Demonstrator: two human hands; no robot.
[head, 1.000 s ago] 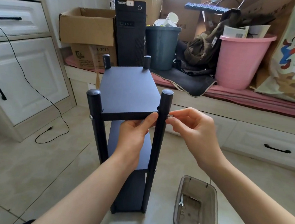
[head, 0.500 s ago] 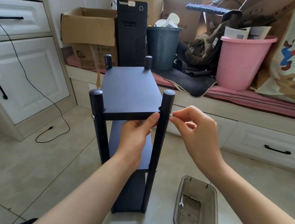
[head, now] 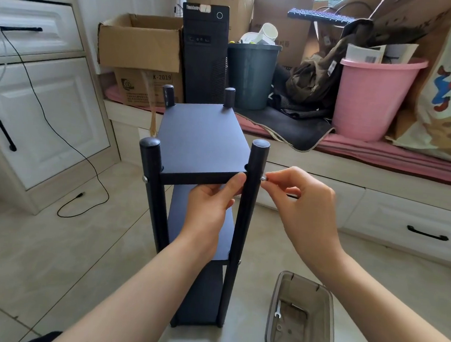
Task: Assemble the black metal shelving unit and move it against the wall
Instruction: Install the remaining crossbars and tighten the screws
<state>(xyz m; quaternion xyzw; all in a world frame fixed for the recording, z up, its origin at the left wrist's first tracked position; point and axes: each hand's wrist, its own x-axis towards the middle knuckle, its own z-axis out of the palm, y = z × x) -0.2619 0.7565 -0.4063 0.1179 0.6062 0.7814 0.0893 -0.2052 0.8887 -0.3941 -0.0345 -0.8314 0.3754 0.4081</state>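
The black shelving unit (head: 203,142) stands upright on the tiled floor (head: 37,250), in front of the window bench (head: 353,181). The left hand (head: 211,204) grips the front edge of the unit's top shelf, thumb against the near right post (head: 249,199). The right hand (head: 305,204) pinches a small silver screw (head: 263,178) at that post's outer side, level with the shelf. A translucent parts box (head: 301,320) holding a small wrench (head: 278,310) sits right of the unit's base.

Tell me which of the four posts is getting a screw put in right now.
The near right post: the right hand pinches a silver screw at its side. The near left post already shows a screw; the two far posts are untouched.
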